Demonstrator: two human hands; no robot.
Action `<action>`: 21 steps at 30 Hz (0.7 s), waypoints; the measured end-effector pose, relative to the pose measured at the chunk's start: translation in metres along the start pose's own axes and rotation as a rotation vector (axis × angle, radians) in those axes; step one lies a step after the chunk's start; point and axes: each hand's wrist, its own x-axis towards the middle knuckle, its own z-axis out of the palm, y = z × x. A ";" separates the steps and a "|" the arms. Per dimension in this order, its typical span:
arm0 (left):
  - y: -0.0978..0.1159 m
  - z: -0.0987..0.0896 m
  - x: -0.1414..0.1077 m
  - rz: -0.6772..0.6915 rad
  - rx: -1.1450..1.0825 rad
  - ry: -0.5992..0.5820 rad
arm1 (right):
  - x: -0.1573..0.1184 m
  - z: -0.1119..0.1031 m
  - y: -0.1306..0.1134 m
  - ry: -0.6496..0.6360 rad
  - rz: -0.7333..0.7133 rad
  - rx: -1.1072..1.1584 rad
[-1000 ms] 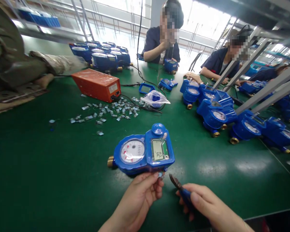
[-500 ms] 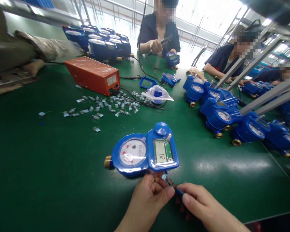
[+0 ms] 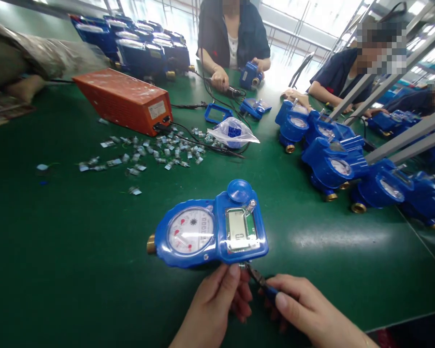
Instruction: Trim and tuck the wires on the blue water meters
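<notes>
A blue water meter (image 3: 199, 258) lies on the green table, its round dial to the left and a rectangular LCD display to the right. Its small round lid stands raised at the top. My left hand (image 3: 217, 299) is at the lower edge of the meter, thumb and forefinger pinched by a small clear seal (image 3: 242, 265); the fingertips partly hide it. In my right hand (image 3: 304, 304) are pliers with dark jaws and blue handles (image 3: 270, 291). The tips of the pliers reach the seal, just under the display part.
Several small clear seals (image 3: 134, 170) lie scattered beyond the meter, near an orange box (image 3: 119, 101) with cables and a plastic bag of blue parts (image 3: 234, 133). More blue meters (image 3: 333, 164) stand at the right and back left. Co-workers sit across the table.
My left thumb has shifted left and up to the meter's edge. The pliers' jaws now sit closer to the meter. A co-worker opposite has lowered the tool hand.
</notes>
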 end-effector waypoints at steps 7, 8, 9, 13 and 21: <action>0.004 -0.001 -0.003 0.000 0.182 -0.005 | -0.002 -0.007 -0.004 -0.024 0.051 -0.008; 0.004 -0.001 -0.004 0.001 0.226 0.001 | -0.002 -0.008 -0.004 -0.024 0.054 -0.015; 0.005 -0.002 -0.005 0.002 0.263 0.009 | -0.002 -0.009 -0.005 -0.027 0.054 -0.019; 0.004 -0.003 -0.005 0.005 0.305 0.037 | 0.000 -0.010 -0.007 -0.040 0.038 -0.032; 0.009 0.001 -0.004 -0.081 -0.159 -0.070 | 0.006 -0.016 -0.017 -0.037 0.005 -0.143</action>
